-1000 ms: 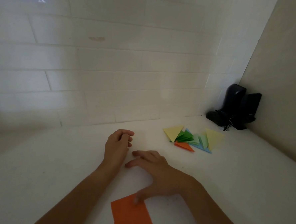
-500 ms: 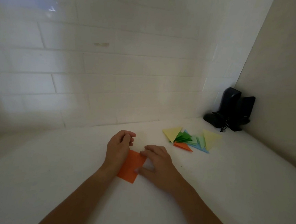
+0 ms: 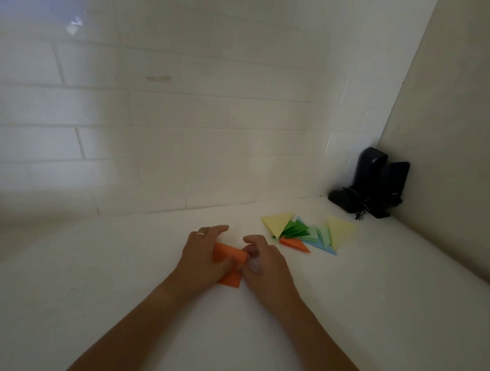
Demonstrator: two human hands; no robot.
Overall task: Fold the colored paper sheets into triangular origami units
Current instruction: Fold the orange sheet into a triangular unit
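Head view: both hands meet at mid-worktop, toward the near edge, on the orange paper sheet (image 3: 229, 256). Left hand (image 3: 202, 257) w/ a ring on one finger lies over the sheet's left part, fingers curled on it, thumb under the raised flap. Right hand (image 3: 265, 262) pinches the sheet's right edge, fingers bent, tips touching paper. Vs 0.5 s ago: the sheet lay flat betw. the hands, now its far end is lifted and curled over toward the near end; only a small near corner stays flat on the white worktop (image 3: 374, 308). Pile of folded triangles (image 3: 307, 232) (yellow, green, lt blue, orange) sits unchanged to the right, nearer the back-right corner. Black speakers (image 3: 375, 184) stand in that corner against the tiled wall (image 3: 184, 124).
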